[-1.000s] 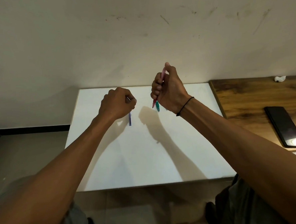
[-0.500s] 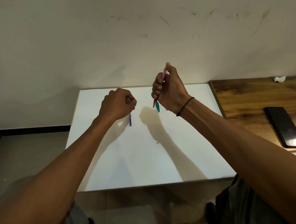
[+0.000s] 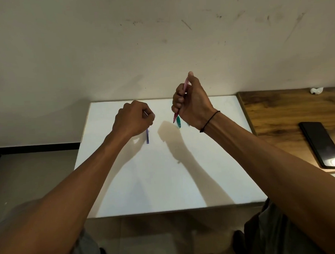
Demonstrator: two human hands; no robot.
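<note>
Finishes from my remote seat
I see a smooth matt white surface [image 3: 165,176], a grained brown wooden surface [image 3: 279,116], a glossy black phone [image 3: 322,144] and a translucent pink plastic pen [image 3: 185,83].

A pink pen [image 3: 175,117], green pen [image 3: 178,121], violet-blue pen [image 3: 147,137], white board [image 3: 166,182], brown wood-grain desk [image 3: 275,116], black phone [image 3: 322,144].

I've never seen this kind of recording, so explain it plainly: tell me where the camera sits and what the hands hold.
There is no machine here: a person works with two bare hands. The picture comes from a camera worn on their head, looking forward and down. The left hand grips a blue pen pointing down at the white table. The right hand grips a pink pen. A green pen shows just under that hand; whether it is held or lies there, I cannot tell. To the right, a dark phone lies on a wooden table.
</note>
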